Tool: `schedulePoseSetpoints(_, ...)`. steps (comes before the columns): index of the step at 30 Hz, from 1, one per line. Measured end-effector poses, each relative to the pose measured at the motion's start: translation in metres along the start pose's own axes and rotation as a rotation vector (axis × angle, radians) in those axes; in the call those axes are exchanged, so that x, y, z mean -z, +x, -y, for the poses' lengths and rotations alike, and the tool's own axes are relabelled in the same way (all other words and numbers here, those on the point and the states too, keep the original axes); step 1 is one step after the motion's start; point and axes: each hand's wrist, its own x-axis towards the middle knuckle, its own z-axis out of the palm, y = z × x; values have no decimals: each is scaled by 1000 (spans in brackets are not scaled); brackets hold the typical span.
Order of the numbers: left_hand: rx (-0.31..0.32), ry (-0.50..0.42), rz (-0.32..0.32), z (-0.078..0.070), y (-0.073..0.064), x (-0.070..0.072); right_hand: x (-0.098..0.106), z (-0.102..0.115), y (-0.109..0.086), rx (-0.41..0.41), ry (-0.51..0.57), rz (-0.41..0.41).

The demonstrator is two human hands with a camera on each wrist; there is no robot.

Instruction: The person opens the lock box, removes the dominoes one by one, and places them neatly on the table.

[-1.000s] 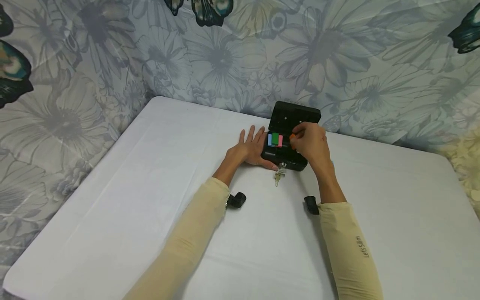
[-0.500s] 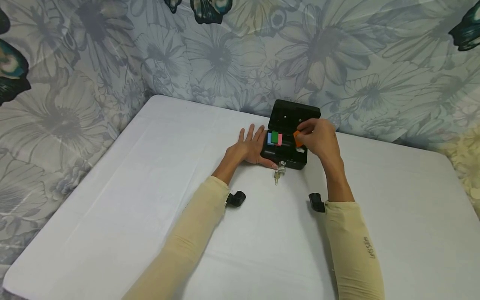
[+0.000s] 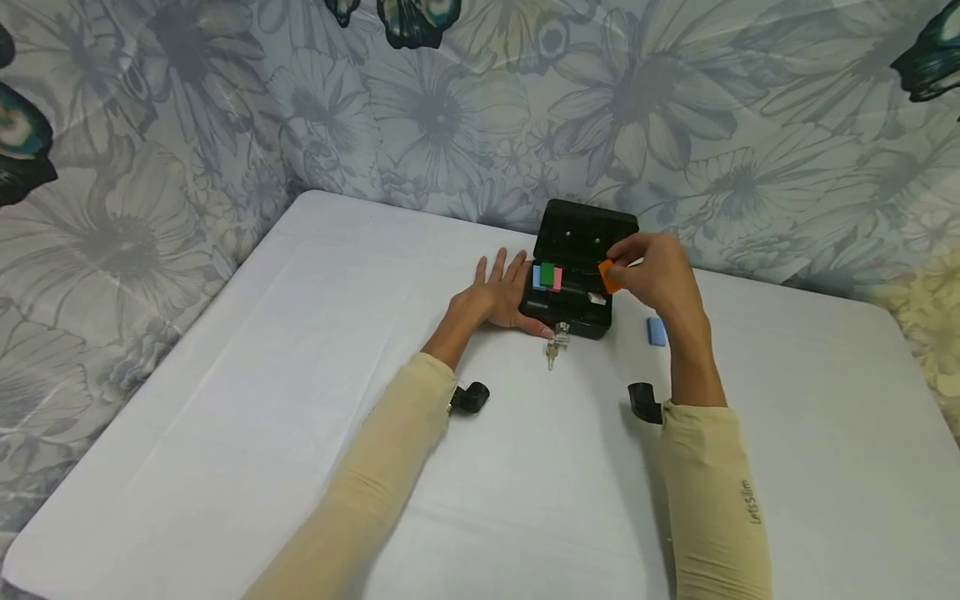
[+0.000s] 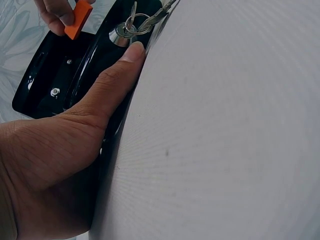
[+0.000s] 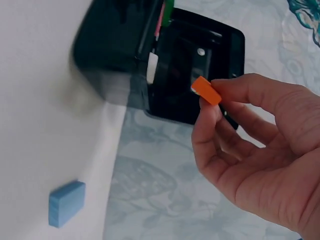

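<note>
A black cash box [image 3: 581,325] stands near the table's far edge, its lid [image 3: 585,232] raised. Keys [image 3: 552,355] hang from the lock at its front. My left hand [image 3: 497,302] lies spread against the box's left side, thumb along the front by the lock. Between thumb and fingertips, my right hand [image 3: 658,271] pinches a small orange block [image 5: 206,91] over the box's right end. Inside, at the left, are a green block [image 3: 547,273], a pink block [image 3: 557,280] and a light-blue block [image 3: 536,278]. A small white piece [image 5: 152,68] shows toward the right.
A blue block [image 3: 656,332] lies on the white table [image 3: 480,500] to the right of the box, close to my right wrist. Behind the table hangs a flower-patterned backdrop [image 3: 450,108]. Black wrist devices [image 3: 471,397] sit at both forearms.
My right hand has drawn up and right with the orange block, away from the box's middle. The white piece and the blue block on the table have come into sight. The left hand stays put.
</note>
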Motion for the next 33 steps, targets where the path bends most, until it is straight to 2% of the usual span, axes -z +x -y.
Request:
schedulePoseSetpoints(10, -4, 22, -7, 0, -1, 1, 19, -8, -3, -16, -26, 25)
schedulePoseSetpoints(18, -18, 9, -36, -2, -12, 6, 36, -21, -2, -63, -52, 98)
schedulePoseSetpoints(23, -12, 8, -18, -2, -9, 5, 41, -31, -2, -107, -80, 146)
schedulePoseSetpoints(29, -24, 9, -44, -3, -14, 5, 50, -50, -3, -181, -114, 238)
schedulePoseSetpoints(33, -22, 3, -24, -3, -14, 5, 55, -61, -4, -255, -77, 291)
